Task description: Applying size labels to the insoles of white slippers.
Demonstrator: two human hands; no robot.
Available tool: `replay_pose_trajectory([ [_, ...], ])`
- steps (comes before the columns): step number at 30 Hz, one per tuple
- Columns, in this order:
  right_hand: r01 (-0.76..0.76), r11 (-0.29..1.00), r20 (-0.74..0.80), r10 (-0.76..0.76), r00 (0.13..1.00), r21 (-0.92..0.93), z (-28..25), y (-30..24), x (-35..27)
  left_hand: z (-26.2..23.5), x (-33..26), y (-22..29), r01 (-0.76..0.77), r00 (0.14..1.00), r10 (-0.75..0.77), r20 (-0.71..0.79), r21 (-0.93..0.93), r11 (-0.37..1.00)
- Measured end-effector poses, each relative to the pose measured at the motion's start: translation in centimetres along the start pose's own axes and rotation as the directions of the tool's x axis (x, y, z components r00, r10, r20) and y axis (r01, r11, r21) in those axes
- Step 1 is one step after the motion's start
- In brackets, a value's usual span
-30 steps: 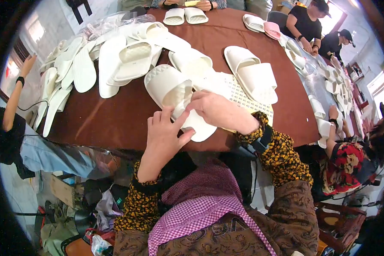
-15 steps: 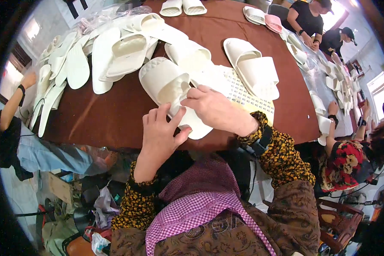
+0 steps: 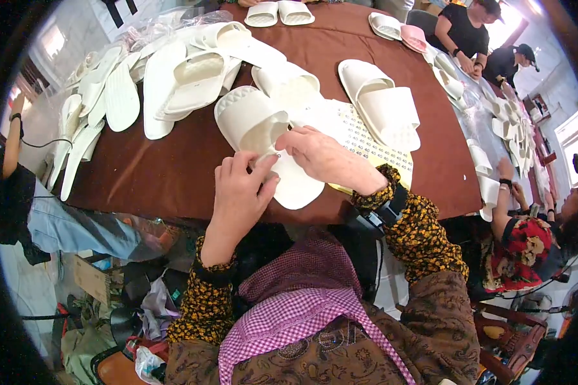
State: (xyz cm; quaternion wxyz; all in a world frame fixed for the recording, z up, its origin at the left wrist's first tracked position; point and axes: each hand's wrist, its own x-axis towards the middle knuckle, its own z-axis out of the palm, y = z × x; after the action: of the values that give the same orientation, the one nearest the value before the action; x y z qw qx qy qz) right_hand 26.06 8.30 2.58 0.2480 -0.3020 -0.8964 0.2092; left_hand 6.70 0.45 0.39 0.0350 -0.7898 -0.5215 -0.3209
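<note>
both hands meet over a white slipper at the near edge of the brown table. left hand lies on the slipper's near side, fingers curled up against its strap and sole, thumb pointing toward the right hand; its fingertips seem to pinch a small bit at the strap's edge, though the bit itself is too small to make out. right hand comes in from the right, fingers bent and pressed together at the same spot on the strap, touching the left fingertips.

slipper is a plain white open-toe slide with a wide band across the top and a smooth rounded sole; its heel end pokes out below the hands toward the person. it rests partly on a pale sheet printed with rows of small marks, which lies under the right wrist. a second pair of white slides sits just beyond the sheet, and a pile of more slippers lies to the far left.
</note>
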Motion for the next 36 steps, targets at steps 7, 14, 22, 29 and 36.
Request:
replay_pose_trajectory([
  [7, -0.021, 1.0, -0.009, 0.021, 1.0, -0.002, -0.1, -0.3, -0.4, -0.3, 0.5, 0.1, -0.005, 0.998, 0.002, 0.06, 0.046, 0.999],
  [14, 0.126, 0.96, -0.006, -0.132, 0.991, -0.25, 0.1, -0.9, -1.6, -0.2, 0.6, -0.3, -0.024, 0.999, 0.022, 0.049, 0.038, 0.999],
  [22, 0.18, 0.864, 0.062, -0.171, 0.983, -0.471, 0.0, -1.7, -2.1, -0.3, 1.5, -1.0, -0.033, 0.995, 0.031, 0.095, 0.018, 0.999],
  [29, 0.212, 0.845, 0.054, -0.213, 0.976, -0.49, -0.1, -1.9, -2.1, -0.7, 1.8, -0.6, -0.037, 0.986, 0.024, 0.163, 0.08, 0.996],
  [36, 0.212, 0.862, 0.05, -0.213, 0.976, -0.46, -0.2, -1.7, -2.2, -0.4, 1.5, -0.6, 0.028, 0.993, -0.031, 0.115, 0.027, 0.999],
])
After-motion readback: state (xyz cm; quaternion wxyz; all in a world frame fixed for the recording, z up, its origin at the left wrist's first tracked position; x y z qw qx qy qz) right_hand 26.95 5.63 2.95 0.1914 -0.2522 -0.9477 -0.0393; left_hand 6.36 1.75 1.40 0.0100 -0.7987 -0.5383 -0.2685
